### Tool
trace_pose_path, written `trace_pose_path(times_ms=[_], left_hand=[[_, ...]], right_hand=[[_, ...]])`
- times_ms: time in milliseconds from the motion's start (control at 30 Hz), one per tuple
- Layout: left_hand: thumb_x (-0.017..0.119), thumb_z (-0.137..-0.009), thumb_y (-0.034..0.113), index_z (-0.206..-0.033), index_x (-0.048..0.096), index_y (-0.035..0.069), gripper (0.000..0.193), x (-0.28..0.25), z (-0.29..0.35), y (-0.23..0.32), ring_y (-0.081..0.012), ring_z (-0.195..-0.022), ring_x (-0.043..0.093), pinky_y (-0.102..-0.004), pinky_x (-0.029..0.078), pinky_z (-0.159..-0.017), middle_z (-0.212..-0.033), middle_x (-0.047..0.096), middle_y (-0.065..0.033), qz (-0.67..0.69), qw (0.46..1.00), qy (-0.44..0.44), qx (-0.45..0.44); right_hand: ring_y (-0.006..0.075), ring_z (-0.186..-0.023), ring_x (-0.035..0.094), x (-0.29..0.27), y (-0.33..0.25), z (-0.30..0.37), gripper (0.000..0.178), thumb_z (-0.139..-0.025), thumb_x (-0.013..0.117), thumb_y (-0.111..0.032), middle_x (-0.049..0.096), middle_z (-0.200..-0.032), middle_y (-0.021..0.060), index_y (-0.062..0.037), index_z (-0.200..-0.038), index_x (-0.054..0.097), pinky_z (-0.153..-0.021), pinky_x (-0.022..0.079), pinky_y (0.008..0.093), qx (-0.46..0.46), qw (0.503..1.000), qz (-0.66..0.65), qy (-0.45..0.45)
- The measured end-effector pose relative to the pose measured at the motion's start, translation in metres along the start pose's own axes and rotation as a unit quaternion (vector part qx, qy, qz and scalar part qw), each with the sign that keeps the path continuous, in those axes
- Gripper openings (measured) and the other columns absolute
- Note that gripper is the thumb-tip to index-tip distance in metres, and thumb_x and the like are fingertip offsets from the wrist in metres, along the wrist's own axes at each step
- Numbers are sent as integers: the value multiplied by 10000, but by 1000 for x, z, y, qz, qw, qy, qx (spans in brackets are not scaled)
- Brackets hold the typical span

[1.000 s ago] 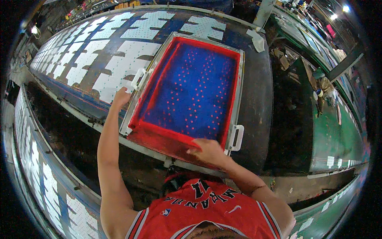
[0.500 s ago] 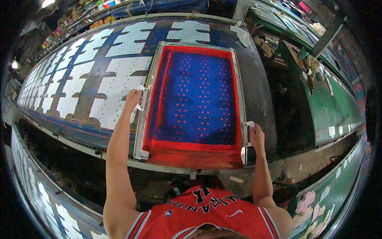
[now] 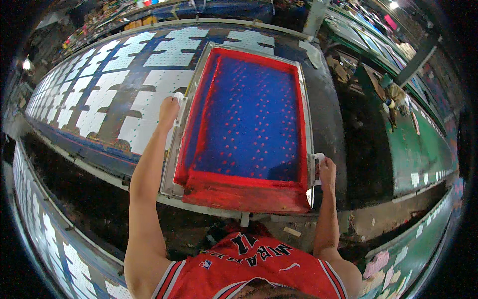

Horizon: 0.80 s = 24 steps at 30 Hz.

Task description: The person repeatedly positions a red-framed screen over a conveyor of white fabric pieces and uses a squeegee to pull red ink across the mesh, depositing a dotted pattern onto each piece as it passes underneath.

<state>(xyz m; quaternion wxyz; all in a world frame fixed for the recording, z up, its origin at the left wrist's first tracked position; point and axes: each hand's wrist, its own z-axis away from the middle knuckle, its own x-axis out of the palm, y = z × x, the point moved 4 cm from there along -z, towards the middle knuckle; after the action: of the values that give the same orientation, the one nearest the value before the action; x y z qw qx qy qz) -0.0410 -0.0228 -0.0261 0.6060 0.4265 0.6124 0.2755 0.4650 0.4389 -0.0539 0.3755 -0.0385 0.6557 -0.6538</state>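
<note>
A screen-printing frame lies before me, long side running away from me. Its blue mesh carries rows of red dots, with thick red ink around the border. My left hand is closed around a white handle on the frame's left side. Lower on the opposite side, my right hand grips a second white handle. A red-stained flap covers the near end of the frame. White cut fabric pieces printed with small dots lie in rows to the left; whatever is under the frame is hidden.
The long dark table ends in a pale rail close to my body. A crumpled white cloth sits at its far right. Across a dark gap stands a green table. Another table with white pieces is at lower left.
The whole view has tilted slightly clockwise and shifted, so the frame appears a little more slanted. Both hands keep their hold on the handles.
</note>
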Motion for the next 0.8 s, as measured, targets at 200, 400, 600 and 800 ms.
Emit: trace_pose_path(times_ms=[200,400,600,800], left_hand=[[522,-984,246,-848,627,7,296,-78,39,-4,-167,-547,541,-354,406,-490,-702,595,-67,67,992,59,-85],[577,-952,225,-867,623,37,211,-188,110,-52,-116,-546,507,-301,381,-460,-710,564,-25,113,975,142,-126],[590,-923,186,-844,636,-24,229,-327,193,-91,-144,-638,527,-316,409,-564,-737,576,-39,94,948,257,-160],[599,-959,217,-808,594,55,222,-459,280,-134,-83,-531,466,-280,357,-475,-677,530,13,76,913,340,-209]], right_hand=[[72,-600,517,23,-76,-16,241,-1051,507,-136,593,-776,2,1,-1200,637,-522,406,263,-58,995,-57,-62],[60,-612,523,100,-140,-9,246,-1046,495,-102,593,-800,1,-13,-1241,615,-531,422,242,-99,982,-53,-153],[68,-623,540,212,-201,31,249,-1039,500,-111,613,-823,15,-14,-1231,625,-546,431,251,-159,957,-35,-240],[79,-638,560,350,-266,101,313,-1009,537,-101,637,-861,33,-4,-1297,614,-561,460,257,-218,919,-13,-329]])
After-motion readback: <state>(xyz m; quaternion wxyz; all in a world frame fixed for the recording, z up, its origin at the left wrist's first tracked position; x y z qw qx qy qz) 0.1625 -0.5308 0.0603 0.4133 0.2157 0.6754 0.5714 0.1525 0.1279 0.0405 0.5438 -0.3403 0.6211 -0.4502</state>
